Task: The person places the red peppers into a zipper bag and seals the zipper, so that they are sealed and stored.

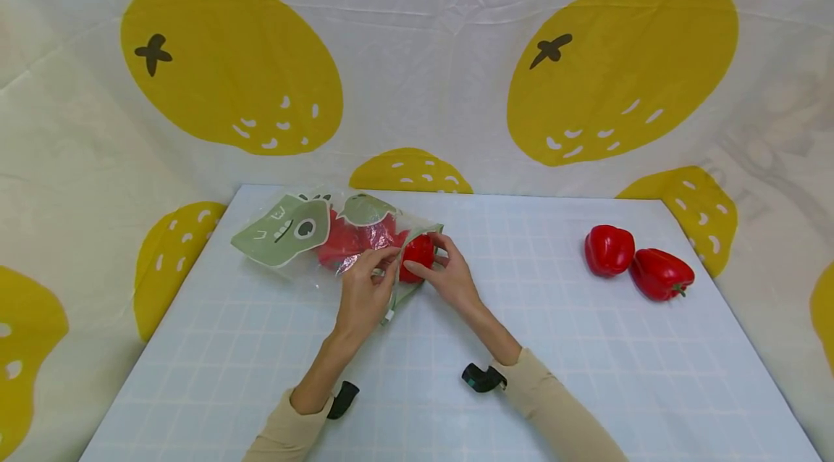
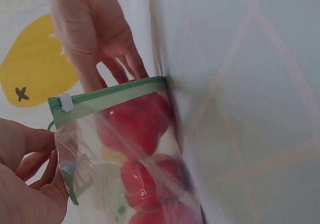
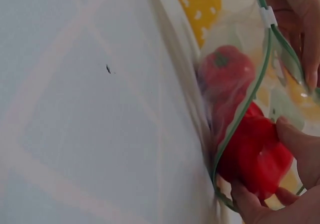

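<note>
Head view: a clear, crinkled plastic bag (image 1: 280, 230) with green printed patches lies on the pale gridded tabletop (image 1: 528, 252). At its mouth, the left hand (image 1: 368, 295) pinches the edge; the right hand (image 1: 456, 281) grips a glossy red pepper (image 1: 417, 252). Two smooth, lobed peppers (image 1: 609, 250) rest well right of the bag.

Left-wrist view: a green zip band (image 2: 115, 92) borders the bag — white slider (image 2: 66, 101), rounded peppers inside (image 2: 150, 181).

Right-wrist view: thumb and fingers clasp the glossy pepper — partly within the bag's mouth.
</note>
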The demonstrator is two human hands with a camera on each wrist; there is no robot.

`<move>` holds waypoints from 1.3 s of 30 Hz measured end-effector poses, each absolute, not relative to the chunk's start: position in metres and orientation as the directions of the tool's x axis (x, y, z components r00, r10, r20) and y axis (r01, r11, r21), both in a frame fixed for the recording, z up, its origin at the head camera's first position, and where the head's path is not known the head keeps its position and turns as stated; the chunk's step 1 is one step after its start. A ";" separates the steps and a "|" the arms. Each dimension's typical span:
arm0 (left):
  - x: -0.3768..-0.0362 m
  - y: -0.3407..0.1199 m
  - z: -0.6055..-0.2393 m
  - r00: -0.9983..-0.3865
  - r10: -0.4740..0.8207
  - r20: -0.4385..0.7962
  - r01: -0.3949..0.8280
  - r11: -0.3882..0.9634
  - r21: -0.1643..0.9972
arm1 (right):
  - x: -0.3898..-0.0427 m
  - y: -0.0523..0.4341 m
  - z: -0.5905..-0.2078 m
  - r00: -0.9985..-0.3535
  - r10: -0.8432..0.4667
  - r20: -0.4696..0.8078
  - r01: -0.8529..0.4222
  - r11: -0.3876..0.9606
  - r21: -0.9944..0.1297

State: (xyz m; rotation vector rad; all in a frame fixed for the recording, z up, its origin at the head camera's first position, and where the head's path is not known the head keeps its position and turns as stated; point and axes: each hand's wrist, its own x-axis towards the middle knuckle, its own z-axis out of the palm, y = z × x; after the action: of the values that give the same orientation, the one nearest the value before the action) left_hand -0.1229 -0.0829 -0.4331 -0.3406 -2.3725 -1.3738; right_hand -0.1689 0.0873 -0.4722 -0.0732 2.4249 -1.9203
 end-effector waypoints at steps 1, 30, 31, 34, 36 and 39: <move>-0.123 -0.083 -0.433 -0.899 0.026 0.438 0.393 0.491 0.778 | -0.169 0.086 -0.473 -0.998 -0.064 -0.002 -0.013 0.239 -0.971; -0.129 -0.082 -0.435 -0.847 0.103 0.521 0.501 0.479 0.720 | -0.185 0.064 -0.482 -0.988 -0.067 0.139 -0.149 0.161 -0.976; -0.129 -0.082 -0.435 -0.844 0.105 0.527 0.507 0.479 0.717 | -0.186 0.062 -0.482 -0.988 -0.066 0.142 -0.151 0.161 -0.975; -0.130 -0.083 -0.434 -0.839 0.111 0.533 0.517 0.472 0.714 | -0.189 0.058 -0.484 -0.985 -0.064 0.157 -0.166 0.162 -0.973; -0.130 -0.083 -0.433 -0.838 0.118 0.532 0.519 0.468 0.715 | -0.190 0.056 -0.484 -0.983 -0.063 0.173 -0.181 0.175 -0.968; -0.130 -0.084 -0.433 -0.840 0.128 0.528 0.521 0.464 0.716 | -0.191 0.054 -0.486 -0.980 -0.057 0.190 -0.197 0.195 -0.961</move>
State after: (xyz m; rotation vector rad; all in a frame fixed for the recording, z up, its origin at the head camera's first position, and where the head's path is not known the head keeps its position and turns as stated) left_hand -0.1301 -0.0837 -0.4328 -0.5445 -2.3155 -1.3366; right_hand -0.1913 0.0538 -0.4858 -0.2679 2.5125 -2.0493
